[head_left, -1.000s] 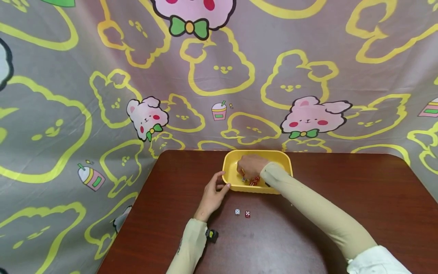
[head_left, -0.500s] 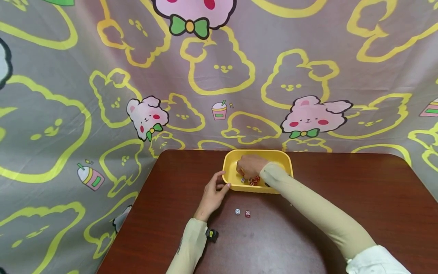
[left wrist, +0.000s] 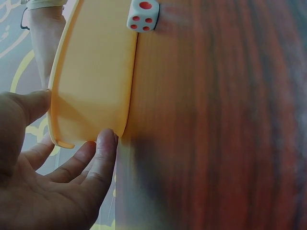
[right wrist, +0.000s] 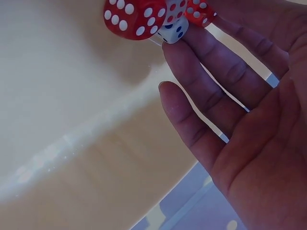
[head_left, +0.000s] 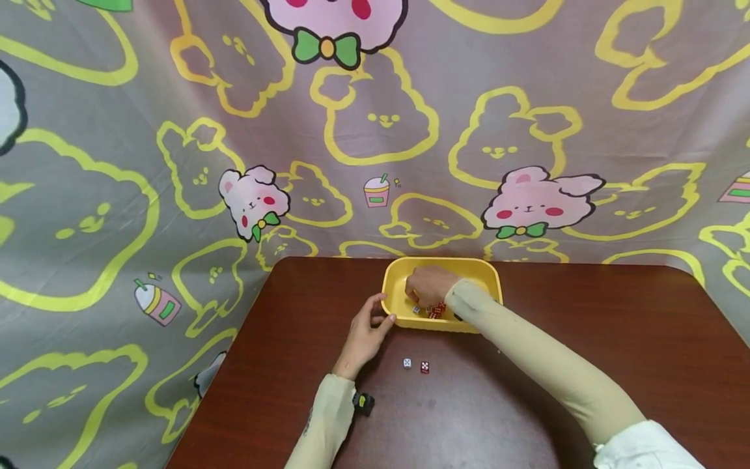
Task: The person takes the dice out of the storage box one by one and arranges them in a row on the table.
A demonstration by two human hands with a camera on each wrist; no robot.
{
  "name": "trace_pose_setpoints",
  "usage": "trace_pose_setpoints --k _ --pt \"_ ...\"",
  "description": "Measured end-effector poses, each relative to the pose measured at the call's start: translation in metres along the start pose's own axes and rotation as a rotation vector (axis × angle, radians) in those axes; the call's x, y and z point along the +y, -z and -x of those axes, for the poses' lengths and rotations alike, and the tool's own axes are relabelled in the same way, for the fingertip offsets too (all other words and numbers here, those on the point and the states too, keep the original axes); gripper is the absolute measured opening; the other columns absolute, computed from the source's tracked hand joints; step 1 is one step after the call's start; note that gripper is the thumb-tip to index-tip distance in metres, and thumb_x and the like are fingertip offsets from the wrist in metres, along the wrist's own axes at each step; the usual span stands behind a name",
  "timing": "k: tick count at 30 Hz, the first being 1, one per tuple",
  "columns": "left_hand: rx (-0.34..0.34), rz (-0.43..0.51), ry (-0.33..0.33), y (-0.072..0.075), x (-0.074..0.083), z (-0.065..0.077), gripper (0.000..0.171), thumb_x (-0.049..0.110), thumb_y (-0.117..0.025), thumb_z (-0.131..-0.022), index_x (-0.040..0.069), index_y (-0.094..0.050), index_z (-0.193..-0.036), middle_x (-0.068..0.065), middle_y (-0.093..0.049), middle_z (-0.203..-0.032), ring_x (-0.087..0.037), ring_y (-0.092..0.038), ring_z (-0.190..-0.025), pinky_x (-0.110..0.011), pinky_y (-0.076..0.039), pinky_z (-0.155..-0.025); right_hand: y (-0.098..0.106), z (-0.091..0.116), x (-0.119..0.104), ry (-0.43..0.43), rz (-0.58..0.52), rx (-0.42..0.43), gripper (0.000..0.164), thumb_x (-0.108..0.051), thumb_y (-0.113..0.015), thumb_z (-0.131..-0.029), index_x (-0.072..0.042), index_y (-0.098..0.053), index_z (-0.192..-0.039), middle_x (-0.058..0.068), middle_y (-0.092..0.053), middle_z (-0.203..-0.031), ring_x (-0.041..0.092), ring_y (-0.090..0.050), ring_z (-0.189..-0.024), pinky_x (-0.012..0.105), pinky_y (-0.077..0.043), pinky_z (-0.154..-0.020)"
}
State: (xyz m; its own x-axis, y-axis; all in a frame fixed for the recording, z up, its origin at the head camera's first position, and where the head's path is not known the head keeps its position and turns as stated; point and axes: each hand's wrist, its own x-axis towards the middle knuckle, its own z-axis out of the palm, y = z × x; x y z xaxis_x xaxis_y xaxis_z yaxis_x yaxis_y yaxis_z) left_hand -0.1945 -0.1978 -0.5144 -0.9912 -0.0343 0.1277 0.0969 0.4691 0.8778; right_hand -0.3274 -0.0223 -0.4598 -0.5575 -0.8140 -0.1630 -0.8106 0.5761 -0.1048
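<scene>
A yellow plastic tray (head_left: 495, 286) stands at the back of the table. My left hand (head_left: 362, 335) holds its near left corner, thumb at the front wall and fingers round the left end, as the left wrist view also shows. Inside the tray my right hand (head_left: 432, 285) points down at a cluster of red dice (head_left: 436, 311). The right wrist view has a large red die (right wrist: 134, 18), a white die with blue dots (right wrist: 175, 31) and another red die (right wrist: 201, 12) by the fingertips. Whether any die is pinched is hidden there.
A white die (head_left: 407, 363) and a red die (head_left: 424, 367) lie side by side on the brown table (head_left: 586, 312) in front of the tray. A patterned curtain (head_left: 328, 130) hangs close behind the table and along its left side.
Both hands and the tray stay nearly in place. The right fingers have shifted slightly among the dice, and a little more of the dice cluster shows beside them.
</scene>
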Motion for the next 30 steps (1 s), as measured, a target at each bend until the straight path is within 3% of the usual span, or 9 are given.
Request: trace_pose_setpoints --k 10,21,30 --pt "0.008 -0.004 0.0 -0.002 0.001 0.0 0.049 0.019 -0.066 -0.093 0.014 -0.047 -0.137 -0.016 -0.061 -0.123 -0.026 -0.068 -0.098 -0.025 -0.055 -0.076 0.001 0.004 0.0 -0.005 0.018 0.0 0.014 -0.014 -0.074 -0.077 -0.025 -0.068 -0.07 -0.008 -0.065 -0.076 0.011 -0.056 -0.068 0.029 -0.047 -0.062" --pt "0.03 0.021 -0.054 -0.002 -0.002 0.001 0.047 0.017 -0.068 -0.091 0.012 -0.05 -0.134 -0.02 -0.064 -0.117 -0.031 -0.069 -0.095 -0.039 -0.055 -0.08 0.012 0.01 -0.005 0.008 0.02 0.033 0.012 -0.021 -0.072 -0.084 -0.023 -0.07 -0.073 -0.008 -0.064 -0.072 0.011 -0.055 -0.063 0.028 -0.045 -0.057" --pt "0.011 -0.003 -0.024 -0.001 -0.001 0.001 0.048 0.018 -0.066 -0.093 0.013 -0.048 -0.136 -0.015 -0.063 -0.119 -0.025 -0.069 -0.096 -0.029 -0.055 -0.078 0.015 0.013 -0.009 0.018 0.027 0.037 0.011 -0.021 -0.072 -0.084 -0.023 -0.07 -0.074 -0.008 -0.065 -0.072 0.012 -0.055 -0.063 0.028 -0.045 -0.058"
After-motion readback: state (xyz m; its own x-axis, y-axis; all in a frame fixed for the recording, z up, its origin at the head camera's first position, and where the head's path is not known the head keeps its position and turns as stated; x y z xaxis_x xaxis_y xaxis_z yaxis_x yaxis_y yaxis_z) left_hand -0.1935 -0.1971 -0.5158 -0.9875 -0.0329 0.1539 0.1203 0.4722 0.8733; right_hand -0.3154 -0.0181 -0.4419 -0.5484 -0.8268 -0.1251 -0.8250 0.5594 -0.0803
